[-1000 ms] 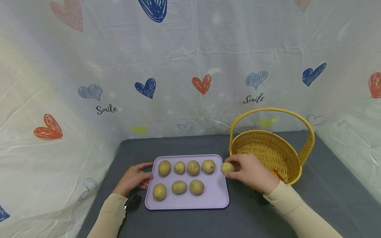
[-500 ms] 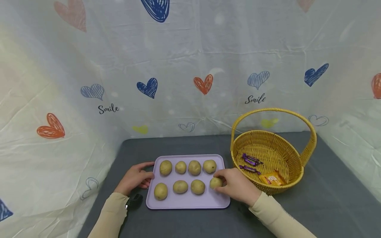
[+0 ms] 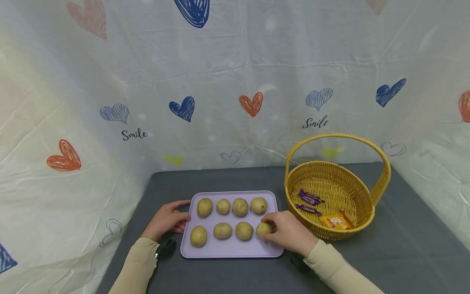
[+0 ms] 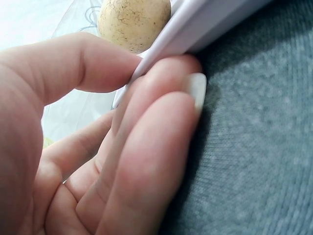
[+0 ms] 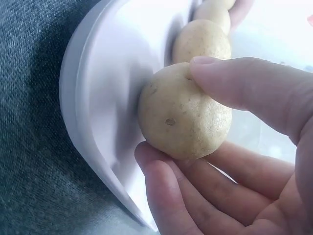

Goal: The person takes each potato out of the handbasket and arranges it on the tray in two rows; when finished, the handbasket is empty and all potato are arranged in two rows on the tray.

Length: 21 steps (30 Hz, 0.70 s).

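A lavender tray [image 3: 231,247] lies on the grey table and carries two rows of potatoes. My right hand [image 3: 270,231] holds a potato [image 3: 262,229] at the right end of the near row, low over the tray. In the right wrist view the thumb and fingers [image 5: 254,90] wrap this potato [image 5: 183,112] above the tray's rim [image 5: 98,107]. My left hand [image 3: 179,217] is at the tray's left edge. In the left wrist view its thumb and fingers [image 4: 161,122] pinch the tray's rim [image 4: 210,22], with a potato [image 4: 134,19] just beyond.
A yellow wicker basket [image 3: 330,164] with a tall handle stands right of the tray; purple candies [image 3: 310,198] and an orange packet [image 3: 335,221] lie inside. Heart-printed sheets wall in the table at the back and both sides.
My right hand carried the potato from beside the basket leftward and down to the right end of the tray's near row. The left hand stayed on the tray's edge.
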Tool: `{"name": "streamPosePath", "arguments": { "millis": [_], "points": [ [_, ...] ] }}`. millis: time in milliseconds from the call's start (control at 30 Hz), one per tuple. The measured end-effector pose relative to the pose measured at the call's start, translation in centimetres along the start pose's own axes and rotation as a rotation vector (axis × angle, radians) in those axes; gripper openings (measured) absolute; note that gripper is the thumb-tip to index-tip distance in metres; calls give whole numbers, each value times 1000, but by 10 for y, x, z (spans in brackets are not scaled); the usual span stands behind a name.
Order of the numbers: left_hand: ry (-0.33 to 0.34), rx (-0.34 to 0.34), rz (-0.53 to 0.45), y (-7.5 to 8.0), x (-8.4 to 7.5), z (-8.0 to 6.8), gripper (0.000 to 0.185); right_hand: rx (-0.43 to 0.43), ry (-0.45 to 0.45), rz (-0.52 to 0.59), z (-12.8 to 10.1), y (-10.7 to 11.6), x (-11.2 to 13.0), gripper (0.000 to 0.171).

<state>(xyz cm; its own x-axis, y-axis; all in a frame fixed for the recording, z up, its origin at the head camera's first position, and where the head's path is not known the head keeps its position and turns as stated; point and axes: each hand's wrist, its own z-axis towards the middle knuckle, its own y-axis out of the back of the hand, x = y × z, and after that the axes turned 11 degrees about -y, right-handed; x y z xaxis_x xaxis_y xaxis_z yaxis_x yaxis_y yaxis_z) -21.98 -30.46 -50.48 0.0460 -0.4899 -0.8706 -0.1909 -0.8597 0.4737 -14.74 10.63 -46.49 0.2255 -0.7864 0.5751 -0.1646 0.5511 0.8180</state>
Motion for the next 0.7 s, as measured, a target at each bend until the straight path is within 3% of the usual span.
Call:
{"name": "streamPosePath", "arguments": {
  "millis": [267, 400, 700],
  "points": [
    [-5, 12, 1, -3, 0, 4, 65, 15, -28, 0, -1, 3, -3, 32],
    [-26, 48, -3, -2, -2, 6, 66, 3, -25, -12, -1, 5, -5, 33],
    [-54, 111, 26, 10, -11, 0, 66, 5, -27, -6, -4, 20, 2, 41]
  ]
}}
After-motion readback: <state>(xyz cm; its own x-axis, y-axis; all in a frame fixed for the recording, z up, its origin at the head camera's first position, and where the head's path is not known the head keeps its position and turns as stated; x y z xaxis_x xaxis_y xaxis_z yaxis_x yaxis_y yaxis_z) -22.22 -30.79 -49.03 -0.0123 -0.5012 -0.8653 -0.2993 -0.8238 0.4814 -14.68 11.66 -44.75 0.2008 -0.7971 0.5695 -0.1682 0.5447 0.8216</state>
